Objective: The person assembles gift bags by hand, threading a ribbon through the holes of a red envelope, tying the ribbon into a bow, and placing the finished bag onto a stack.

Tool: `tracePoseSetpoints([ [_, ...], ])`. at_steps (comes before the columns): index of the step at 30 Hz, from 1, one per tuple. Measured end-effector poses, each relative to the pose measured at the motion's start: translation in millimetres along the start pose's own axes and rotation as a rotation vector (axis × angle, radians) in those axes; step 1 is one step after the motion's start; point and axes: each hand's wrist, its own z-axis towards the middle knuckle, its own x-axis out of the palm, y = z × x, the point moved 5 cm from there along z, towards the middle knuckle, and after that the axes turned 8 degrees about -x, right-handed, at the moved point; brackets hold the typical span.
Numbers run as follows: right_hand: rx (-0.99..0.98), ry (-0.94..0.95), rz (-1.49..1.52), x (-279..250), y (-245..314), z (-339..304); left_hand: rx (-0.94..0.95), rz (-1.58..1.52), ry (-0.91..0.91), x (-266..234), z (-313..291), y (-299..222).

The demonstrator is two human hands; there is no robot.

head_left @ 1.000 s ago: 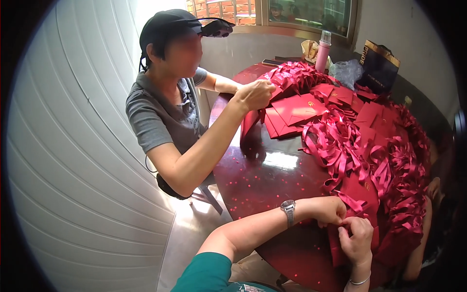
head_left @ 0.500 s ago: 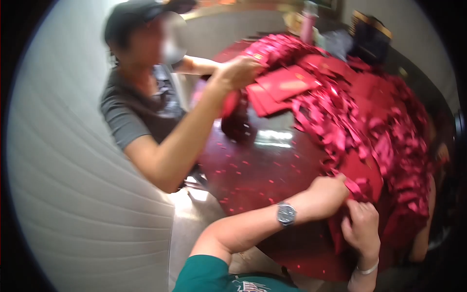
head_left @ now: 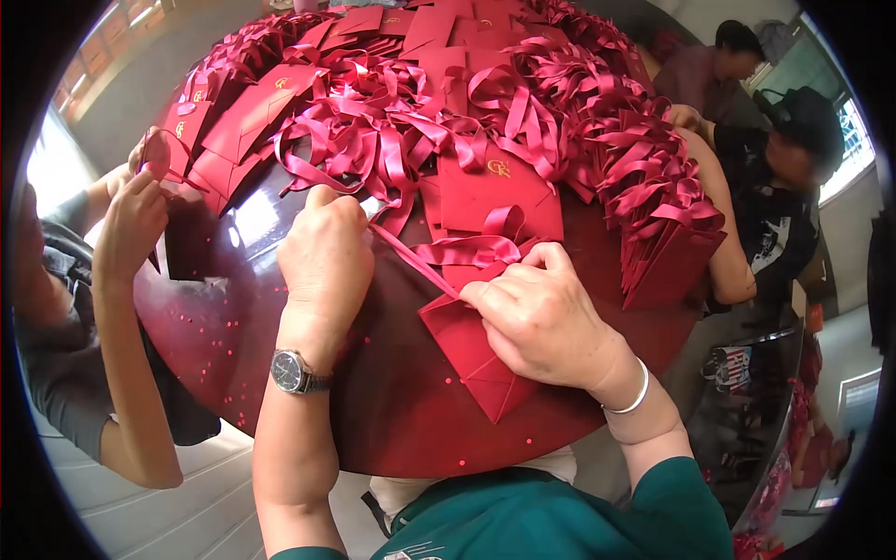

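Note:
A small red paper gift bag (head_left: 491, 385) lies tilted near the table's front edge, under my right hand (head_left: 546, 313). That hand's thumb and fingers pinch the pink-red ribbon (head_left: 413, 259) at the bag's upper edge. My left hand (head_left: 327, 254) is closed in a fist on the ribbon's other end, to the left and just above the table, so the ribbon runs taut between both hands. A looped ribbon (head_left: 467, 251) rests just behind. Beyond it lies another red bag (head_left: 499, 201) with a gold emblem, flat on the table.
The dark red round table (head_left: 401, 411) carries piles of red bags (head_left: 266, 103) and a heap of ribbon loops (head_left: 373, 131). More bags stand stacked at the right (head_left: 663, 233). A co-worker's hands (head_left: 135, 210) work at the left; another co-worker's arm (head_left: 723, 219) borders the right side.
The view has swung to the right, bringing the co-workers there into sight. My hands, close together before, are now apart with the ribbon stretched between them.

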Motion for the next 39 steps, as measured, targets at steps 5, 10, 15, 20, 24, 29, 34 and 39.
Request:
tracePoseSetpoints([
  [5,-0.014,-0.042,-0.032,-2,5,1,0.008,0.012,0.004,0,-2,3],
  [10,-0.014,-0.082,-0.046,0,3,0,0.001,-0.213,-0.141,-12,5,9],
  [15,0.072,-0.211,0.102,-12,-11,2,0.114,-0.783,0.151,-21,-27,-43],
  [20,0.355,-0.339,0.352,-17,-70,-19,0.276,-0.466,0.162,-14,-48,-70],
  [24,0.341,-0.243,0.242,10,-68,-13,0.287,-0.386,0.197,-5,-61,-81],
  [29,0.455,-0.092,0.104,21,-73,-14,0.206,-0.544,0.309,14,-65,-77],
  [34,0.601,-0.159,0.715,25,-79,-21,0.207,-0.570,0.328,4,-66,-82],
  [39,0.703,-0.207,0.846,28,-81,-26,0.254,-0.590,0.366,2,-69,-85],
])
